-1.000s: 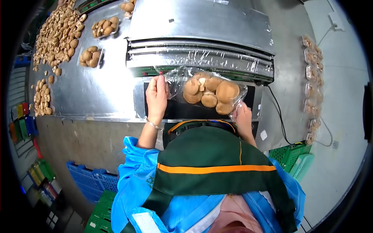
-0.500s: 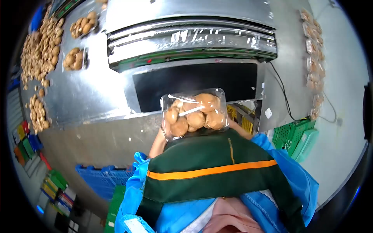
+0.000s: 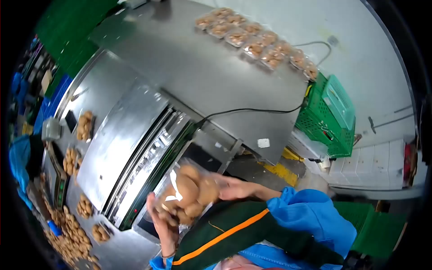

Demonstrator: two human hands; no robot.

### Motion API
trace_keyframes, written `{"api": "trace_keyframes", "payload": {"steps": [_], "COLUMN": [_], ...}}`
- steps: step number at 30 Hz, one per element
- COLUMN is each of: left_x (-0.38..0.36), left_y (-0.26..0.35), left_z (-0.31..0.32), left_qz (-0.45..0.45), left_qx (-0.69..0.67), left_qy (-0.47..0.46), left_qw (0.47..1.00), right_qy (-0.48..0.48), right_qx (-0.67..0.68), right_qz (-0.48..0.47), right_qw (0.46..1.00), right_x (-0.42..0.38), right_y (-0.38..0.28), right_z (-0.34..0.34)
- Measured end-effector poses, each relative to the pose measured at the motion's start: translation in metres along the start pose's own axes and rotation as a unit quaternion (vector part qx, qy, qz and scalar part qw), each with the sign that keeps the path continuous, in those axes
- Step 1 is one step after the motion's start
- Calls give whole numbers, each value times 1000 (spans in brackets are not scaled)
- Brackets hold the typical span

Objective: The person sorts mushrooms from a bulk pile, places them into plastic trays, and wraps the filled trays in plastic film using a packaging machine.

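From where I stand, the wrapped pack of mushrooms is up between the worker's two hands, just in front of the dark green apron. The left hand grasps it along one side, its fingers reaching up the pack's edge and its palm below. The right hand has the opposite side, fingers pressed to the clear film near the corner, forearm stretching back to a blue sleeve. So the pack lies squarely between the two, touching both, neither hand free. It is tilted, glare streaking across the film over the brown caps; how far the fingertips go underneath, I can't tell.

Just beyond the pack is the black plate of the wrapping machine, partly covered from view. Along the machine's far side sit open trays of mushrooms, near a heap of loose mushrooms. Another person's blue sleeve shows past that heap. Across the metal table, well apart from the hands, finished-looking packs line the edge by the wall. A black cord runs over the table toward a green crate.
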State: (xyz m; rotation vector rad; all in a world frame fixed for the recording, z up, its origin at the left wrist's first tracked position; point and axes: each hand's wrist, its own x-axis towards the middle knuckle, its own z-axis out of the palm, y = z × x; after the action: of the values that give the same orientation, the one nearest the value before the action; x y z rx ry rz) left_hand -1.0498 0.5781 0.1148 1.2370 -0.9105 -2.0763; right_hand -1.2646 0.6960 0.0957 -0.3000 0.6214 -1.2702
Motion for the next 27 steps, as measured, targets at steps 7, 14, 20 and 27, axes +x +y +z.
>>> {"api": "trace_keyframes", "payload": {"steps": [7,14,20,27], "left_x": [68,107,101,89], "left_y": [-19,-28,-25,35], "left_z": [190,161,152,71], "left_qz": [291,304,205,504], "left_qx": [318,464,348,425], "left_qy": [-339,-159,-25,313], "left_qw": [836,817,914,684], "right_qy": [229,633,666,786], "right_qx": [110,-41,-25,-504], "right_qz": [-314,-396,-348,-11], "right_qw": [915,664,660,358], "right_x": [-24,-161,-158,-182], "right_y": [-95,-245,-331,-354], "right_z": [-103,-346,-547,-576]}}
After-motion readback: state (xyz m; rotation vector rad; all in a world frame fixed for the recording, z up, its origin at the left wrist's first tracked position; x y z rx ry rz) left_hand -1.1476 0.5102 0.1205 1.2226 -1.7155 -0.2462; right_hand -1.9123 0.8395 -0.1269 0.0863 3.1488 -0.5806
